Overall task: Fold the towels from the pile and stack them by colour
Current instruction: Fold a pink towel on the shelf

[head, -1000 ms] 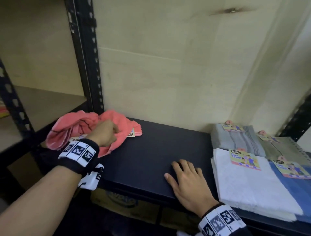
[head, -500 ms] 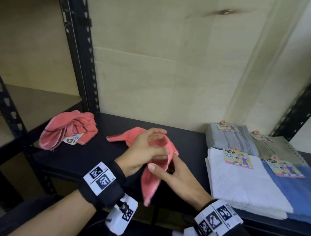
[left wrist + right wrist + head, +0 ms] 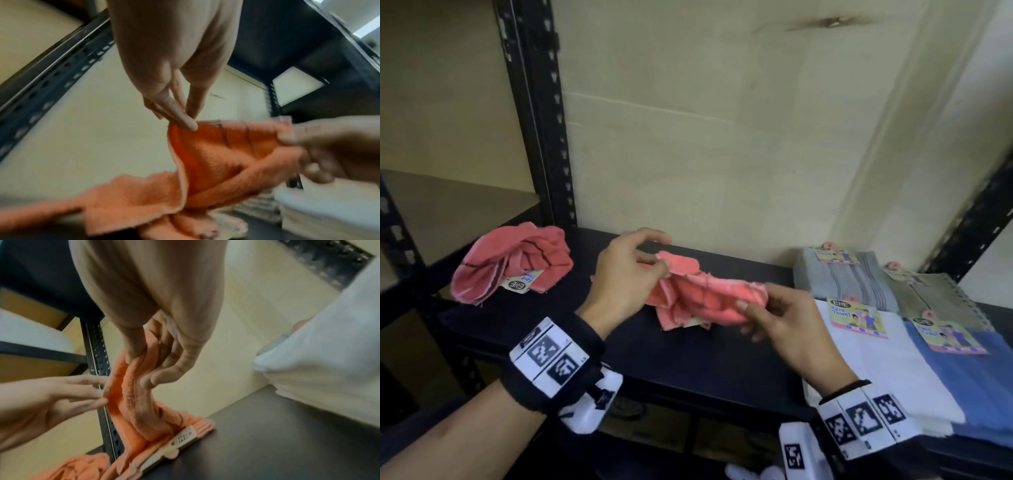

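Observation:
A crumpled pink towel (image 3: 705, 301) hangs between both hands over the black shelf (image 3: 722, 363), its lower folds and paper tag touching the shelf. My left hand (image 3: 657, 265) pinches its upper left edge between thumb and fingers; the left wrist view shows that left hand (image 3: 192, 121) pinching the same pink towel (image 3: 216, 155). My right hand (image 3: 748, 305) pinches the towel's right end, and in the right wrist view this right hand (image 3: 141, 363) holds the pink towel (image 3: 141, 412) by its edge. A second pink towel (image 3: 513, 267) lies bunched at the shelf's left end.
Folded towels lie at the right of the shelf: a white one (image 3: 876, 370), a blue one (image 3: 976, 380), and behind them a grey one (image 3: 842, 277) and a grey-green one (image 3: 935, 294), each with a card label. A black upright post (image 3: 541, 113) stands behind the left pile.
The left hand took one pink towel from the left pile and carried it to mid-shelf. The right hand rose off the shelf and took hold; both hands now pull it wider apart.

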